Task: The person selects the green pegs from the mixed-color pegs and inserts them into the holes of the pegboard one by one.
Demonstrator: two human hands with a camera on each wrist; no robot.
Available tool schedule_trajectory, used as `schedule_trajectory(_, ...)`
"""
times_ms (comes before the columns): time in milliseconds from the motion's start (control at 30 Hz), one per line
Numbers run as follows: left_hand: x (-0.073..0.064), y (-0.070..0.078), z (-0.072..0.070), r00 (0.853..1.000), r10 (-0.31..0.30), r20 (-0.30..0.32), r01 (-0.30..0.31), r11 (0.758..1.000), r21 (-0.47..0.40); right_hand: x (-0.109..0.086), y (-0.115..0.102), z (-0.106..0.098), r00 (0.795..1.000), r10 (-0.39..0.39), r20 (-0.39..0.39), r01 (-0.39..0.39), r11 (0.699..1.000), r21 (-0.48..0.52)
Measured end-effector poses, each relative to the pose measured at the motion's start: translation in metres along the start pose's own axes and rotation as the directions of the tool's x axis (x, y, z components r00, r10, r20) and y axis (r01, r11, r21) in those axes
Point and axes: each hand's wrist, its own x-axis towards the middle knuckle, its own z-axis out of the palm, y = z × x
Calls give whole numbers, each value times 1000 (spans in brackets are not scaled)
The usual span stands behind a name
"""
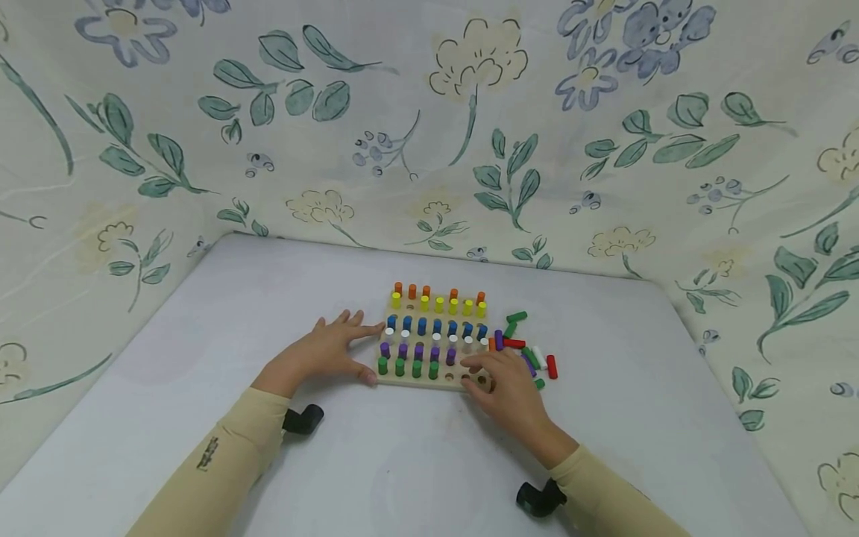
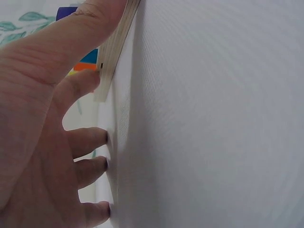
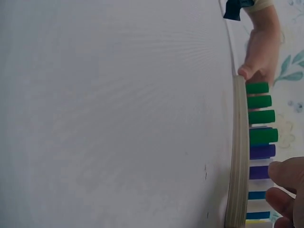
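Your left hand (image 1: 322,350) spread wide, touching pale rectangular wooden pegboard (image 1: 431,315); your right hand (image 1: 508,384), thumb-finger parted, near round holes (image 1: 450,377).

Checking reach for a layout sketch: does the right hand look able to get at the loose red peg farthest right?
Probably yes: the red peg lies just right of the right hand, with only a few low-lying loose pegs between, and nothing covers it.
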Motion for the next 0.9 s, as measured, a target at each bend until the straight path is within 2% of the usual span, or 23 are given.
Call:
schedule_trajectory(567, 0, 0, -1, 1000, 16, -1, -16, 1000, 17, -8, 12, -9, 996, 94, 6, -94, 995, -42)
schedule_trajectory(900, 1, -1, -1, 1000, 17, 0, -17, 1000, 10, -15, 22, -16, 989, 144, -28, -146, 987, -70)
